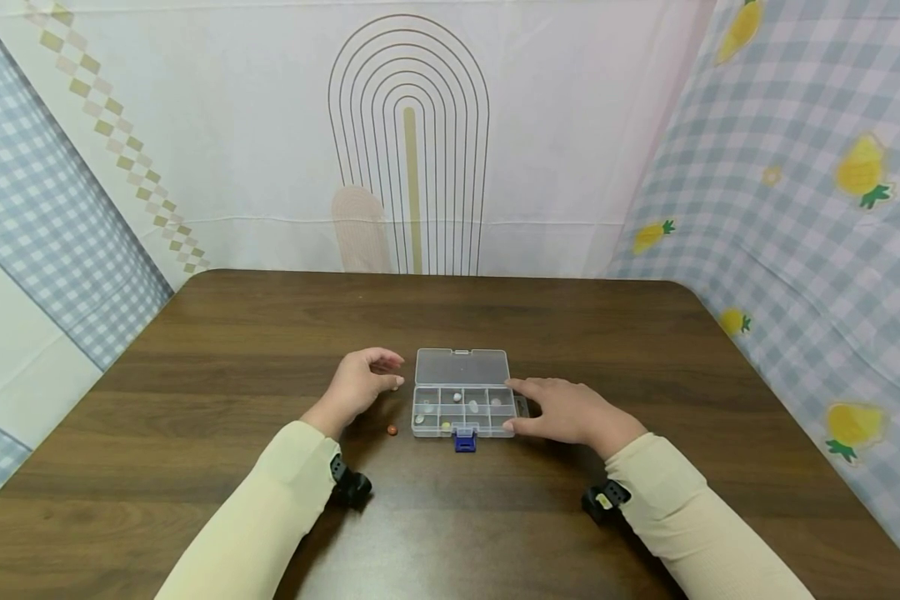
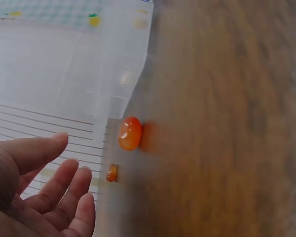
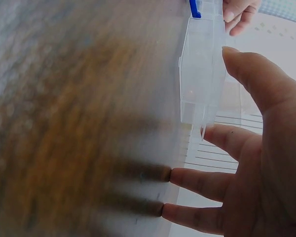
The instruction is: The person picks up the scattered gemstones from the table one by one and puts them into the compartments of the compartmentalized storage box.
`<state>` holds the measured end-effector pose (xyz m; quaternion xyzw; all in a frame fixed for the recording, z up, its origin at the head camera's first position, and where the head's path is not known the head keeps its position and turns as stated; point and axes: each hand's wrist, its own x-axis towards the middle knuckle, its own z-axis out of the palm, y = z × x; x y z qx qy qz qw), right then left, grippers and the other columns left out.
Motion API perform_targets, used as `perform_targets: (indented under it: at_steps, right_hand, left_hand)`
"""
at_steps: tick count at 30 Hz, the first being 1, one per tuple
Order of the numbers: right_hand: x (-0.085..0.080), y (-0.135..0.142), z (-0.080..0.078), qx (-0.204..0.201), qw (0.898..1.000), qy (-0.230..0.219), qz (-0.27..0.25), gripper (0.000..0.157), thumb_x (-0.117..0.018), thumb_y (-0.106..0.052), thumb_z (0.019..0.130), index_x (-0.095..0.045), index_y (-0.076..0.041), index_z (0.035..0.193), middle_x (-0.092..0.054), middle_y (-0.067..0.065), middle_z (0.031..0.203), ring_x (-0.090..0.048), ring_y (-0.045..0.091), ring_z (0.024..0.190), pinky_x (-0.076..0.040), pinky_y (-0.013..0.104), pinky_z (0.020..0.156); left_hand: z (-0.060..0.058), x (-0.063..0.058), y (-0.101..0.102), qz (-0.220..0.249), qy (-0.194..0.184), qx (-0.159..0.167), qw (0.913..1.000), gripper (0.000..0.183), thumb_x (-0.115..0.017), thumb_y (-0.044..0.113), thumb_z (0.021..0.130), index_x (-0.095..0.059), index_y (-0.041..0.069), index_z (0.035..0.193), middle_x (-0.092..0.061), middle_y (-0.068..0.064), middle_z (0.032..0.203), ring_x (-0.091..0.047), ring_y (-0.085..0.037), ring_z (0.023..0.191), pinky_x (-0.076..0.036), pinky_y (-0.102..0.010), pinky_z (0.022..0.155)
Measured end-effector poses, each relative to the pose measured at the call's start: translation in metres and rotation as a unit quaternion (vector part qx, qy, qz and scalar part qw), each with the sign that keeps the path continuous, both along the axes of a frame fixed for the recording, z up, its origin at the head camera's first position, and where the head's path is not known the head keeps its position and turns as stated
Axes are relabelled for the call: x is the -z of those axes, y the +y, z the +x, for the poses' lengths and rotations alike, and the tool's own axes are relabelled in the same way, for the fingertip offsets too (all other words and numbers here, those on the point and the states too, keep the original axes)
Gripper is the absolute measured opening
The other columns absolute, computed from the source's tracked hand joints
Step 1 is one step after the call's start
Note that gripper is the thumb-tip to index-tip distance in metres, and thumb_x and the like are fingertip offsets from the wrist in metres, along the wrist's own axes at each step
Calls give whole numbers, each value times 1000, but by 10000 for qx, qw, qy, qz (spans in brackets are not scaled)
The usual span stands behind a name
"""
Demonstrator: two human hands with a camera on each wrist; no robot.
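Note:
A clear plastic compartment box point(image 1: 429, 410) lies on the table, its lid point(image 1: 461, 368) folded back and its blue latch point(image 1: 465, 442) at the front. Small whitish pieces and a yellowish one sit in several compartments. To the box's left, my left hand point(image 1: 356, 385) hovers with relaxed fingers, nothing between them. Close by on the table is a shiny orange bead point(image 2: 130, 133); a smaller orange piece point(image 2: 112, 173) shows beyond it in the left wrist view. My right hand point(image 1: 570, 411) touches the box's right end with extended thumb and index finger. Its other fingertips point(image 3: 173, 176) reach the tabletop.
The brown wooden table point(image 1: 450, 533) extends around the box on all sides. Behind it hangs a white cloth point(image 1: 255, 142) with line arches, and a checked cloth point(image 1: 795, 250) with fruit prints hangs at the right. Black wrist cameras point(image 1: 351, 487) sit on both wrists.

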<state>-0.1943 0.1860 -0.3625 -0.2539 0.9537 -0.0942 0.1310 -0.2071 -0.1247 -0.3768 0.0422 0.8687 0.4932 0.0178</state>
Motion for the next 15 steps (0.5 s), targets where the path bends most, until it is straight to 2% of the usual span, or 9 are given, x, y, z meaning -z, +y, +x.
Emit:
perform_targets:
  at_steps: [6, 15]
  right_hand:
    - [0, 0, 0, -15, 10000, 25, -2, 74, -55, -60, 89, -42, -16, 147, -45, 16, 145, -42, 38, 132, -37, 57, 103]
    - [0, 0, 0, -10, 10000, 27, 5, 74, -55, -61, 89, -42, -16, 147, -45, 16, 146, -42, 37, 133, -36, 57, 103]
  left_hand:
    - [-2, 2, 0, -278, -87, 30, 9996, 25, -69, -2, 85, -66, -3, 109, -66, -18, 111, -61, -31, 101, -50, -42, 87]
    - [-4, 6, -1, -555, -140, 64, 9983, 25, -70, -5, 82, -68, -2, 107, -67, -15, 109, -61, -29, 100, -49, -42, 88]
